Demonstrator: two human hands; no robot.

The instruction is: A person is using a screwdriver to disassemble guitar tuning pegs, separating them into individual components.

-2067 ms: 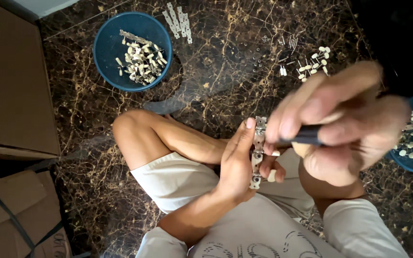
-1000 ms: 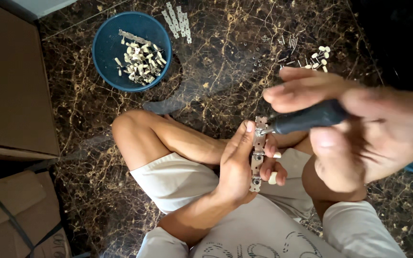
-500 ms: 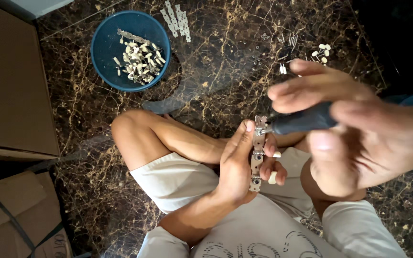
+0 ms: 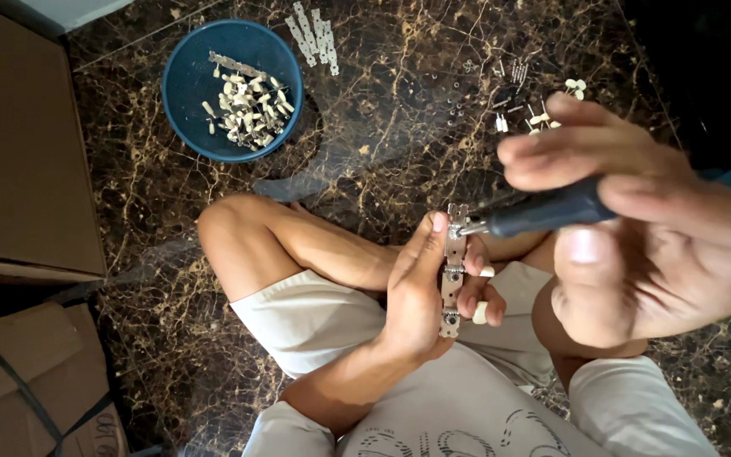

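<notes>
My left hand (image 4: 420, 292) grips a narrow metal strip (image 4: 451, 272) upright over my lap; small fittings sit along it and cream knobs stick out on its right side. My right hand (image 4: 645, 228), large and close to the camera, holds a dark-handled screwdriver (image 4: 543, 211). Its metal tip rests on the fitting at the strip's top end. I sit cross-legged on the floor in light shorts.
A blue bowl (image 4: 181, 89) holding several cream knobs and a strip stands at the far left. More metal strips (image 4: 313, 34) lie beyond it. Loose screws and knobs (image 4: 518, 97) are scattered on the dark marble floor. Cardboard boxes (image 4: 19, 169) line the left edge.
My right hand has risen and turned with the screwdriver, whose tip stays at the strip's top end. The left hand and strip have barely moved.
</notes>
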